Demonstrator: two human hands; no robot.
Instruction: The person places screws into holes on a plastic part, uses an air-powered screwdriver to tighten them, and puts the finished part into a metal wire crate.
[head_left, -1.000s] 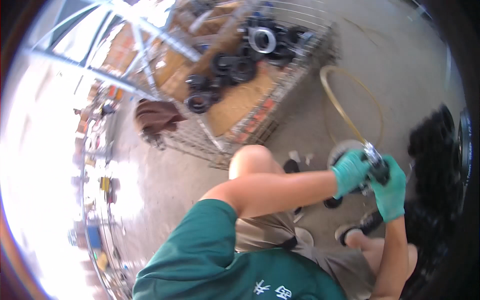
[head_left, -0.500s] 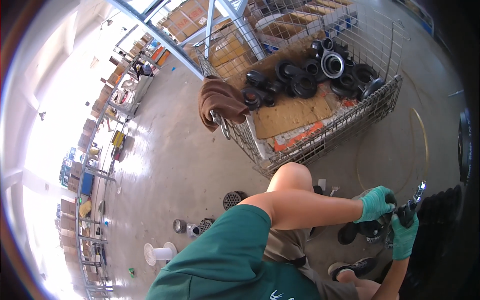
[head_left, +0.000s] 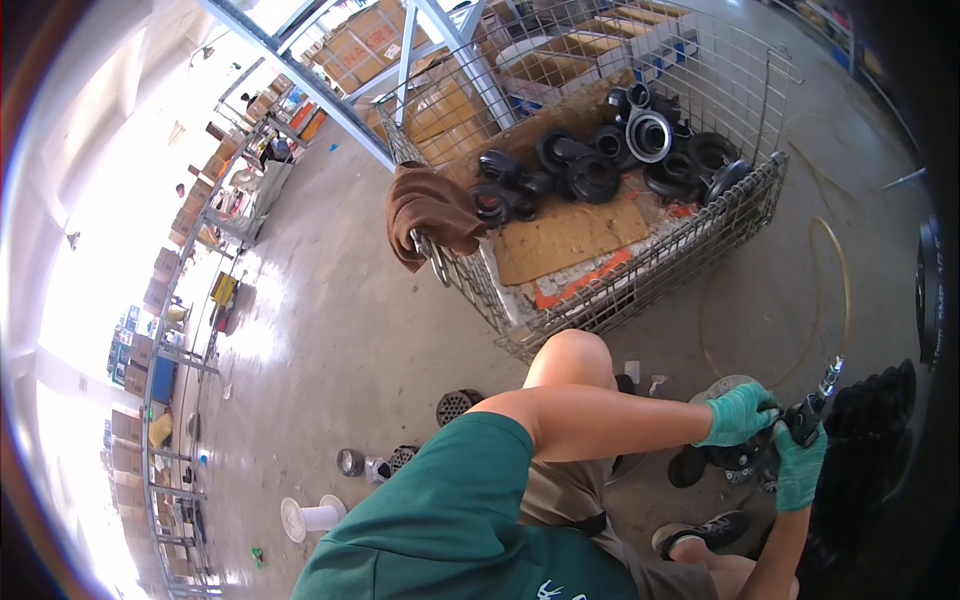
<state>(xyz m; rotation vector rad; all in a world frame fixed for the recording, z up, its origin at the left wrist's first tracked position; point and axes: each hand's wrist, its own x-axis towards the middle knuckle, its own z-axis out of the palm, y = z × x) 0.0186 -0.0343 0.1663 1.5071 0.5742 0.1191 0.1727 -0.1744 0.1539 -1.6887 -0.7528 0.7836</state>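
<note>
Both my hands wear green gloves and are close together at the lower right. My right hand (head_left: 798, 468) is wrapped round a black air tool (head_left: 803, 418) with a silver fitting and a hose (head_left: 846, 290) at its upper end. Just left of the tool's front, my left hand (head_left: 742, 414) has its fingers bent together; what they pinch, if anything, is hidden. Below the hands sits a dark machine part (head_left: 738, 458) with round metal pieces, partly covered by the gloves.
A wire cage (head_left: 640, 290) ahead holds several black ring-shaped castings (head_left: 595, 178) on cardboard, and a brown cloth (head_left: 430, 215) hangs over its corner. Black ribbed parts (head_left: 872, 430) stand at right. On the floor at left lie a white spool (head_left: 312, 517) and round grates (head_left: 458, 407).
The whole view has shifted slightly left. My hands stay close together at the machine part, with the left fingers turned a little and the air tool still in my right hand.
</note>
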